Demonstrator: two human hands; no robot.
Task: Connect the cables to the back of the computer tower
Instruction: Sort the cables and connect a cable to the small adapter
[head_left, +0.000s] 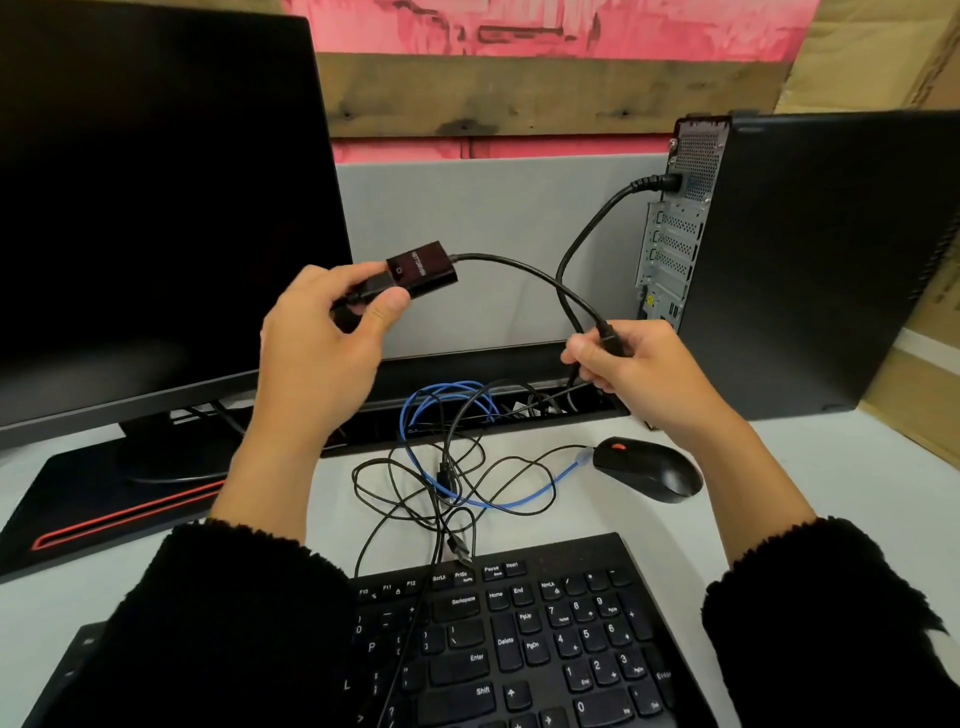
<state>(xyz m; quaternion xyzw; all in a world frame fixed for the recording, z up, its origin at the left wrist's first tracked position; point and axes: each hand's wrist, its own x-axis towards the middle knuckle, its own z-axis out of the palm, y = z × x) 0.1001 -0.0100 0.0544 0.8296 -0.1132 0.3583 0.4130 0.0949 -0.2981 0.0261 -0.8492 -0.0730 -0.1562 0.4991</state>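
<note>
Fuzzy black sleeves (218, 623) fill the bottom. Left hand (317, 358) pinches a boxy black adapter (423, 270) at middle; right hand (623, 364) grips its thin cable's plug (610, 335). Tower (810, 260) stands upper right, metal back holed.

Two bare forearms rise from the lower corners of the frame toward its middle, each ending in a bare hand, the left hand (317, 353) left of centre and the right hand (631, 366) right of centre. Both arms wear black sleeves of a fuzzy, fleece-like cloth, with the left sleeve (218, 629) filling the lower left of the frame and the right sleeve (841, 618) the lower right. The cuffs have soft, ragged edges and sit well back from the wrists; short trimmed nails show on the thumbs.
</note>
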